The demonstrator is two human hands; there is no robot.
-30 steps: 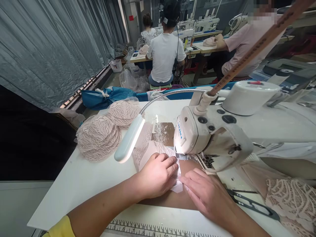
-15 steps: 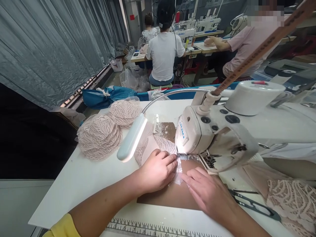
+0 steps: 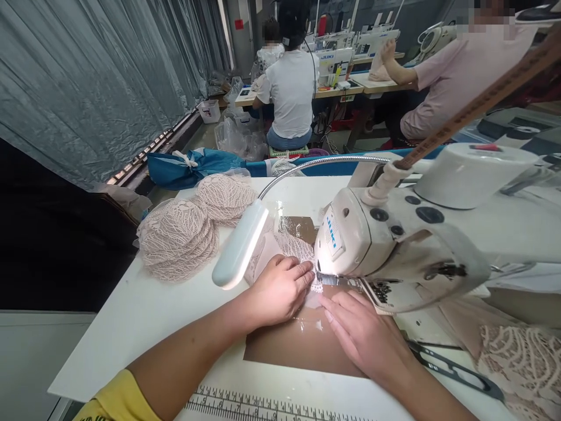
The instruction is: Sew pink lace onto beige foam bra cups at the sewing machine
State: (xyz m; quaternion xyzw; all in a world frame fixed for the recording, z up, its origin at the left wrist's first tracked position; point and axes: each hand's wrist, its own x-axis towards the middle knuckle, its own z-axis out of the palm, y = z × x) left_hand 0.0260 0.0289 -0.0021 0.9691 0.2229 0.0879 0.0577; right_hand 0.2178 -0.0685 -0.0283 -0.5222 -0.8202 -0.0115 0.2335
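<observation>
So we've got the pale lace piece (image 3: 297, 247) right around the centre of the frame, its near end by the needle area of the white sewing machine (image 3: 344, 237). Our left hand (image 3: 280, 290) lies on top of it, palm down, fingers together and loosely bent, so the lace spreads out beyond the knuckles and pokes out by the fingertips. Our right hand (image 3: 357, 327) is just right of its lower end, fingers fairly straight, tips at the edge; we can't tell if either hand is pinching any fabric. Under both is a shiny brown sheet (image 3: 302, 348). A lamp (image 3: 239, 248) hangs left of the machine, lace stacks (image 3: 179, 240) sit centre-left, and a ruler strip (image 3: 263, 406) runs along the bottom.
</observation>
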